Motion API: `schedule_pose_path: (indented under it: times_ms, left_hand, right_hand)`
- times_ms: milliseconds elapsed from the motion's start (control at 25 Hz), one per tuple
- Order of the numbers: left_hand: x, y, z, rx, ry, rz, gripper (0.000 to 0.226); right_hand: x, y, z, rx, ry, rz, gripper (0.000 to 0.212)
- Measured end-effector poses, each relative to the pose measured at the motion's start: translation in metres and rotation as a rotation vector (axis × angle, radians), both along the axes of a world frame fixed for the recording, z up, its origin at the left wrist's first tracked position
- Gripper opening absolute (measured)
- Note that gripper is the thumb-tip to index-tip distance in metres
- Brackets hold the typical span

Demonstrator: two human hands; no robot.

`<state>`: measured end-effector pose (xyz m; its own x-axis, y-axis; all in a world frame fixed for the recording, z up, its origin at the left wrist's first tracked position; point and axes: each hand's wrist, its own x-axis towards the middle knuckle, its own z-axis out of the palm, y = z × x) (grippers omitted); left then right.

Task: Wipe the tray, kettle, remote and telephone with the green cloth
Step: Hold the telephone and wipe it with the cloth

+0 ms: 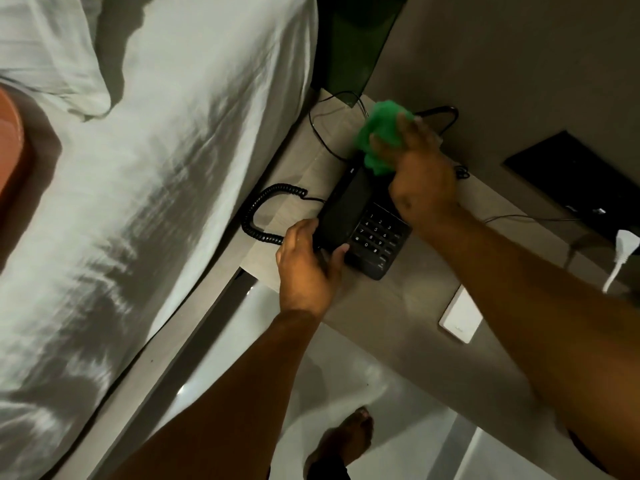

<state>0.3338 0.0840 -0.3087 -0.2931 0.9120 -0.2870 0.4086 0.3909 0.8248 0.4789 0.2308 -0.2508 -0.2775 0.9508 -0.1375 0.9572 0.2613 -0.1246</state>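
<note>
A black telephone with a keypad stands on a pale bedside table. Its handset lies in the cradle, and a coiled cord loops off to the left. My left hand grips the near end of the handset and the phone's edge. My right hand presses a crumpled green cloth onto the far end of the telephone. No tray, kettle or remote is in view.
A bed with white sheets fills the left side, close to the table. Thin black cables lie behind the phone. A dark panel is on the wall, with a white plug and a white switch plate. My bare foot stands on the glossy floor.
</note>
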Motion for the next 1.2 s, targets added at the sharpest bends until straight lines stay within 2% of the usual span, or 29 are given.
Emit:
schedule_pose_path:
  times_ms: [80, 280, 360, 480, 560, 640, 800, 920, 1000, 1080, 1200]
  left_hand:
    - [-0.001, 0.001, 0.0, -0.002, -0.009, -0.02, 0.061]
    - [-0.003, 0.001, -0.003, 0.012, 0.023, -0.009, 0.052]
    - [-0.002, 0.001, -0.004, 0.013, 0.015, -0.01, 0.053]
    - [0.001, -0.001, -0.001, 0.013, 0.03, -0.002, 0.058]
    - [0.001, -0.001, 0.0, 0.023, 0.018, -0.007, 0.059]
    - [0.0, -0.001, 0.0, 0.022, 0.007, -0.014, 0.059]
    - [-0.001, 0.0, -0.001, 0.025, 0.018, -0.018, 0.057]
    - [-0.003, -0.001, -0.004, 0.025, 0.034, -0.03, 0.058]
    - [-0.003, -0.002, -0.005, 0.024, 0.035, -0.038, 0.058]
    - [-0.003, -0.001, -0.003, 0.033, 0.038, -0.039, 0.055]
    - [-0.002, 0.0, -0.001, 0.029, 0.023, -0.04, 0.057]
  right_hand:
    - [-0.002, 0.02, 0.002, -0.024, 0.036, -0.014, 0.066]
    - [-0.014, -0.076, -0.009, 0.019, 0.026, 0.457, 0.057]
    - [0.003, -0.094, -0.012, 0.039, -0.002, 0.501, 0.059]
    - [0.025, -0.059, -0.01, 0.059, 0.06, 0.285, 0.076]
    - [0.026, -0.024, -0.008, 0.032, 0.17, 0.052, 0.072]
    - [0.015, -0.005, -0.008, -0.002, 0.276, -0.085, 0.065]
    - [-0.004, -0.062, -0.009, 0.022, 0.325, -0.106, 0.057]
    - [-0.005, -0.121, -0.012, 0.058, 0.229, 0.095, 0.047]
    - [0.003, -0.119, -0.015, 0.08, 0.178, 0.168, 0.044]
    - [0.011, -0.094, -0.016, 0.078, 0.234, 0.059, 0.044]
    - [0.029, -0.032, -0.013, 0.072, 0.455, -0.309, 0.041]
